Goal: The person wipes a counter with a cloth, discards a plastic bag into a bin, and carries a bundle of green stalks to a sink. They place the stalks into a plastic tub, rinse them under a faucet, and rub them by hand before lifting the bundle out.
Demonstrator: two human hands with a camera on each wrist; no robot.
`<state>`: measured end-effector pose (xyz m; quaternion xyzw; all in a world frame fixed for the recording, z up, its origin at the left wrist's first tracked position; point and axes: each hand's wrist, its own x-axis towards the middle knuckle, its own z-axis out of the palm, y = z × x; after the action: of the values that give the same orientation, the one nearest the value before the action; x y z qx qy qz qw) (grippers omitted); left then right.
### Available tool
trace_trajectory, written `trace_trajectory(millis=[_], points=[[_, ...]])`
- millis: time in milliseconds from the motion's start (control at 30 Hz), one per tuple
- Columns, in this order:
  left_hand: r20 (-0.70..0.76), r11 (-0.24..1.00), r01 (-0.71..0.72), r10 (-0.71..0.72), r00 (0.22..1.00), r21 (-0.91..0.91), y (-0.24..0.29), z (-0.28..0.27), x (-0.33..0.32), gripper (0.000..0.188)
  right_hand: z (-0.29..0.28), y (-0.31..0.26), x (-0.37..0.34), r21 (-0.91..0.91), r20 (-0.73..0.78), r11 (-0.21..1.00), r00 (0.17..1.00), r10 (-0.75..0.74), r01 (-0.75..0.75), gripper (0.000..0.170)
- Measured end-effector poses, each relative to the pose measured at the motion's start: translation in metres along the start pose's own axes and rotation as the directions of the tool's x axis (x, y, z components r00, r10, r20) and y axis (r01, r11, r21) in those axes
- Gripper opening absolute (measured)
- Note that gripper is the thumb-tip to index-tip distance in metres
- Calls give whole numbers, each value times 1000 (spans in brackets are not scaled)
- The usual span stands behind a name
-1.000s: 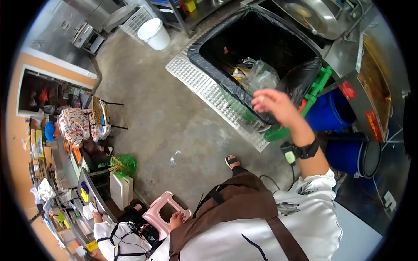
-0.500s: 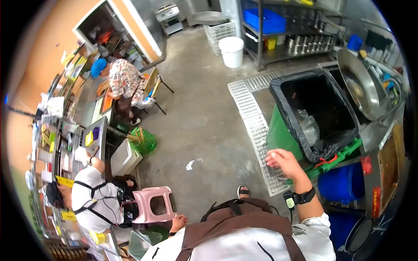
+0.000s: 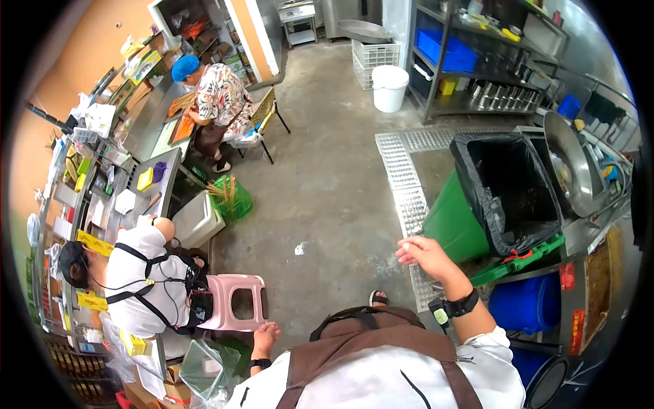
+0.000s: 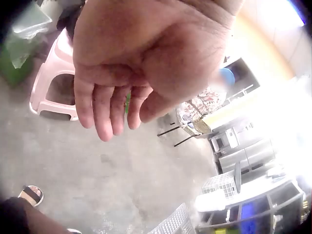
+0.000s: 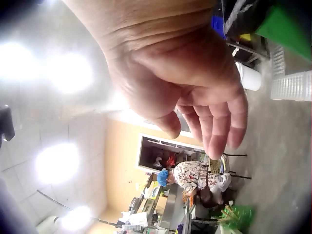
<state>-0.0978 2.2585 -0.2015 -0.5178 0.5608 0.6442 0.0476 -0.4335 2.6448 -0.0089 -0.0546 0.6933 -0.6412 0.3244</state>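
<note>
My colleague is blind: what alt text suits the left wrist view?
An empty left hand, palm showing, hangs above a grey floor. A pink stool stands beyond it at left; farther off at right, a person wears a blue cap and patterned shirt.

You can read no text; the red labels (image 3: 577, 332) on the metal panel (image 3: 571, 300) beside the blue barrel (image 3: 519, 305) are illegible.

In the head view, bare floor (image 3: 320, 184) through the middle leaves my right hand (image 3: 428, 258) room to pass forward. The green bin (image 3: 455, 219) blocks its way at right; at lower left, the pink stool (image 3: 216, 300) stands near my left hand (image 3: 266, 338).
</note>
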Motion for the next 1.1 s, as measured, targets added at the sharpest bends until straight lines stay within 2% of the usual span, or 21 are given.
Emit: trace_trajectory(millis=[100, 300, 467, 733, 833, 900, 967, 1100], points=[[43, 998, -35, 33, 999, 43, -2, -5, 6, 21, 14, 1, -3, 7, 6, 1000, 1000, 10, -11, 28], [94, 995, -11, 2, 996, 100, -9, -1, 15, 21, 20, 25, -6, 48, 14, 999, 1000, 22, -23, 29], [129, 989, -28, 9, 992, 146, 23, 7, 6, 21, 23, 29, -15, 79, 1, 996, 999, 44, -44, 28], [166, 968, -195, 169, 972, 156, 56, 22, 6, 23, 21, 43, -19, 75, -24, 994, 997, 76, -73, 26], [212, 966, -199, 162, 964, 163, 55, 31, -3, 24, 21, 45, -21, 72, -26, 993, 995, 95, -93, 26], [212, 969, -195, 160, 964, 154, 54, 36, -7, 23, 19, 50, -20, 70, -22, 993, 995, 100, -98, 25], [230, 975, -212, 191, 954, 70, 68, 45, -26, 24, 17, 53, -19, 68, -19, 993, 995, 103, -101, 25], [274, 936, -345, 352, 895, -75, 107, 47, -48, 23, 19, 48, -18, 29, 22, 991, 992, 128, -129, 25]])
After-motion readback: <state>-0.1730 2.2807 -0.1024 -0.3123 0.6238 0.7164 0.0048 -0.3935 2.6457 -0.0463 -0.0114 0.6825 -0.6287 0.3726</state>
